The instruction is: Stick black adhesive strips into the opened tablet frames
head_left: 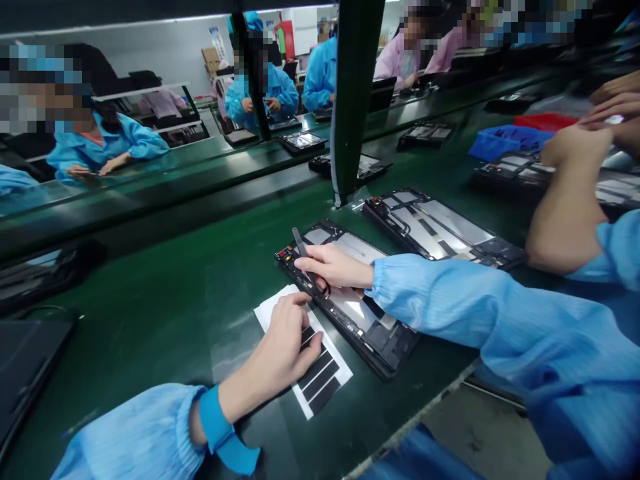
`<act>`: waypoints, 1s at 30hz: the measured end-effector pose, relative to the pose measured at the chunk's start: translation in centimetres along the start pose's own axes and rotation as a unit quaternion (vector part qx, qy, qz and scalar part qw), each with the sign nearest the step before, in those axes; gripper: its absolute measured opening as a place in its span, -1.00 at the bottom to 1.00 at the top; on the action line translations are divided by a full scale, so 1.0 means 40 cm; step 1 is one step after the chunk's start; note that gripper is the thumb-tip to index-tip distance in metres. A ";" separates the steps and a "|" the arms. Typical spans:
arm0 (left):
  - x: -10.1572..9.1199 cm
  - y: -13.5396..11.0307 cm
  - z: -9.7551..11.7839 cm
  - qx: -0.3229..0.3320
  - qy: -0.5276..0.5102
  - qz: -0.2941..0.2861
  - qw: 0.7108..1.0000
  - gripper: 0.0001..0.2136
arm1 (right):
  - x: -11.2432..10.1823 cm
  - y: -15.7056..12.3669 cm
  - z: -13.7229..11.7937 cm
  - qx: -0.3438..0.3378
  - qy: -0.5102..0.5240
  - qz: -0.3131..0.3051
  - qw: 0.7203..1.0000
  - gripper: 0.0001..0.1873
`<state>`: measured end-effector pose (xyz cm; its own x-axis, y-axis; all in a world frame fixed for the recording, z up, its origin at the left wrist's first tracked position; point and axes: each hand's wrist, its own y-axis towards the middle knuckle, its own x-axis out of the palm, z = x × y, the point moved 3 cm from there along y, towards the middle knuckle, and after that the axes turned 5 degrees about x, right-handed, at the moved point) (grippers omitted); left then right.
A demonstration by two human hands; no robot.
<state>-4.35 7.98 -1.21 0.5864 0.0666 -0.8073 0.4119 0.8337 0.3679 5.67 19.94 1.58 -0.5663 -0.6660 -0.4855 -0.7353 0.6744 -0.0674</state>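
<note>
**Right hand working a slim dark tool low over an opened tablet housing**

The hands are working apart, with no contact between them. The right hand is gripping the tool much like a pen, its upper end angled away past the fingers and its tip hidden under them, so the exact contact point cannot be told. Keeping the grip short and the hand low over the housing looks like the steadier way to work. The left hand is resting its fingers on a white backing sheet printed or laid with black strips, which is lying on the green bench just beside the housing; that light pressure appears to be keeping the sheet from sliding. The housing is lying open with its inner frame showing, and a second housing is sitting just beyond it. Off to the right, a co-worker's hands are working near a blue bin.
</note>
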 end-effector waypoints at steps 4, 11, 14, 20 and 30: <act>-0.001 0.001 0.006 0.012 0.008 -0.005 1.000 -0.81 | 0.001 0.006 0.009 -0.009 -0.025 0.021 0.999 -0.72; -0.006 0.005 0.015 0.038 0.035 -0.021 0.998 -0.84 | 0.003 0.008 0.018 -0.017 -0.021 0.050 0.998 -0.69; -0.006 0.005 0.019 0.048 0.039 -0.035 0.997 -0.85 | 0.001 0.007 0.017 -0.011 -0.028 0.051 0.998 -0.70; 0.002 0.004 0.028 0.075 0.097 -0.072 0.990 -0.88 | 0.002 0.005 0.012 -0.038 -0.046 0.060 0.996 -0.73; 0.004 0.009 0.032 0.089 0.181 -0.064 0.977 -0.89 | 0.003 0.005 0.014 -0.032 -0.005 0.083 0.996 -0.78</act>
<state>-3.21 7.58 -0.62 0.2498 0.1844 -0.9506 0.5987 0.7421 0.3013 5.66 20.20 1.01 -0.6788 -0.5436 -0.4938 -0.6540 0.7532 0.0699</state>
